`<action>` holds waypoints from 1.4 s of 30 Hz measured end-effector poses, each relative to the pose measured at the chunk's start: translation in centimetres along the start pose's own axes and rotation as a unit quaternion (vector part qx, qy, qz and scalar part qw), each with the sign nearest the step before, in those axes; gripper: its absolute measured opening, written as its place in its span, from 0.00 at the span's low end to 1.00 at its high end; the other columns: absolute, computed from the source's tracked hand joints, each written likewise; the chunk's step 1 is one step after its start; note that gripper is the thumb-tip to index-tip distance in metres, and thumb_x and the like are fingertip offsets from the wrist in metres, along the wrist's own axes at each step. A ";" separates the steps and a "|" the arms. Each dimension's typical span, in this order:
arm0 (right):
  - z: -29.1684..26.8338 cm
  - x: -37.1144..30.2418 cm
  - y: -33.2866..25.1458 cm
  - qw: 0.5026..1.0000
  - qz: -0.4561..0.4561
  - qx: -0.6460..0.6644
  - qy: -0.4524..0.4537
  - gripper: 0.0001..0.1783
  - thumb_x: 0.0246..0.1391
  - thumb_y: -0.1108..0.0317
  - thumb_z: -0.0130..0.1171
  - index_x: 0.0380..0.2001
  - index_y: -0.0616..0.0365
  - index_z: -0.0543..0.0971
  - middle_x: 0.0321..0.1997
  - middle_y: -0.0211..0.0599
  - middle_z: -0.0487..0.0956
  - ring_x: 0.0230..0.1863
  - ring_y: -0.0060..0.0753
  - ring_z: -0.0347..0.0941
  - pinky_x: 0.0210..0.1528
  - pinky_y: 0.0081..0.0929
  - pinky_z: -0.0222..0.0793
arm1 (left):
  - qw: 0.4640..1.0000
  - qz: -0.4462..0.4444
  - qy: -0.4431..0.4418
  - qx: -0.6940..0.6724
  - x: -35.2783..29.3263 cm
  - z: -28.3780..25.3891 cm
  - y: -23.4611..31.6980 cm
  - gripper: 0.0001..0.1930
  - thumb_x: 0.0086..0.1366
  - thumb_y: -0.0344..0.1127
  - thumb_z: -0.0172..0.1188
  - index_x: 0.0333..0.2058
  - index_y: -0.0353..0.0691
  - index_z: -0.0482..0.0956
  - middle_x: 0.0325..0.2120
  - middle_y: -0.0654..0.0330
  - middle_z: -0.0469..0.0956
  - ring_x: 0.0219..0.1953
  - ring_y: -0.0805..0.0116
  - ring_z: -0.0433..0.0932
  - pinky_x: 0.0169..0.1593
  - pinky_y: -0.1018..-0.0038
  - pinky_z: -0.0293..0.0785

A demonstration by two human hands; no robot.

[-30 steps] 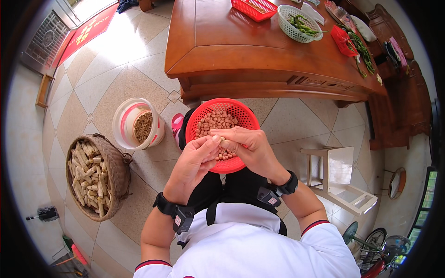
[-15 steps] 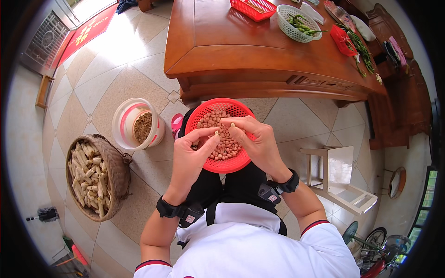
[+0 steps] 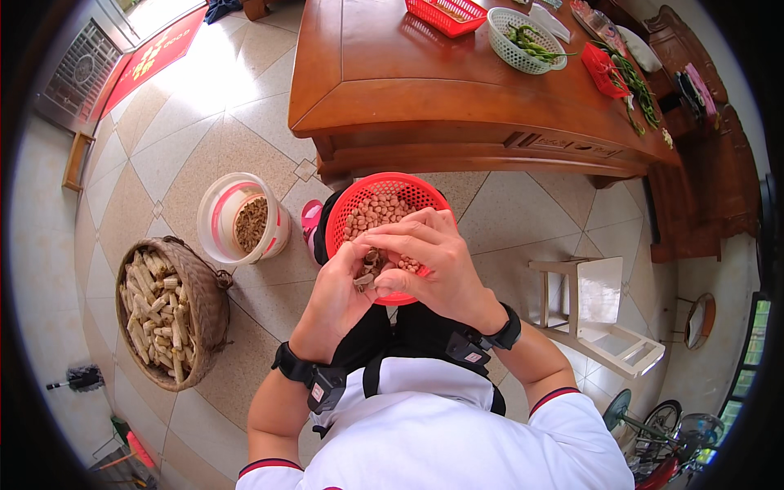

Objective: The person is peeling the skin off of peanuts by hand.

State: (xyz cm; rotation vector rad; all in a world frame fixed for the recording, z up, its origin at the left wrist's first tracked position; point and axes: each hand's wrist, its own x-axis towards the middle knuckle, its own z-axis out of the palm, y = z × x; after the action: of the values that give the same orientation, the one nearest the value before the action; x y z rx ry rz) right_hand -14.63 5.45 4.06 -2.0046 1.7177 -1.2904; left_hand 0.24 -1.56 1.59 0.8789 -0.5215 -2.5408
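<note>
A brown woven basket [image 3: 210,314] stands near a white plastic bucket [image 3: 279,234]. The left hand [image 3: 336,292] cups broken tan peanut shells [image 3: 371,265] over a round, red plastic basket [image 3: 423,196] of pink kernels [image 3: 378,211]; the right hand [image 3: 443,263] curls nearby, its grip unclear.

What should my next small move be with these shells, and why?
Probably lower the shell pieces in your left hand into the white bucket: it holds similar-looking brown bits, whereas the red basket under your hands holds reddish nuts.
</note>
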 end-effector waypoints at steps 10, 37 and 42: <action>1.8 -0.5 4.1 0.992 0.116 -0.016 -0.037 0.12 0.48 0.60 0.62 0.33 0.56 0.82 0.32 0.37 0.80 0.35 0.39 0.73 0.42 0.33 0.64 | 0.998 0.051 -0.009 0.045 -0.8 -1.3 1.1 0.10 0.67 0.39 0.40 0.30 0.42 0.67 0.28 0.64 0.69 0.24 0.77 0.62 0.26 0.82 0.59; 2.5 -0.5 4.8 0.956 0.019 -0.223 -0.192 0.06 0.43 0.66 0.61 0.25 0.54 0.76 0.29 0.33 0.75 0.37 0.35 0.70 0.40 0.32 0.62 | 0.992 0.116 0.044 -0.002 -0.2 -3.0 2.1 0.13 0.70 0.40 0.47 0.25 0.45 0.65 0.22 0.69 0.64 0.18 0.84 0.55 0.17 0.86 0.51; 2.8 -0.6 4.8 0.956 0.016 -0.221 -0.191 0.09 0.42 0.63 0.64 0.26 0.52 0.77 0.29 0.31 0.76 0.36 0.34 0.71 0.41 0.32 0.63 | 0.991 0.125 0.053 -0.017 -0.3 -3.1 2.6 0.13 0.70 0.39 0.45 0.25 0.44 0.65 0.22 0.68 0.65 0.17 0.83 0.55 0.18 0.85 0.51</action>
State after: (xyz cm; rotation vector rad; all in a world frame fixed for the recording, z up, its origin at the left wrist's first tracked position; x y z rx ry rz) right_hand -15.99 3.49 -1.02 -2.2502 1.9426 -0.4765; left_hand 3.10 -4.29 0.62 0.8728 -0.5194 -2.2578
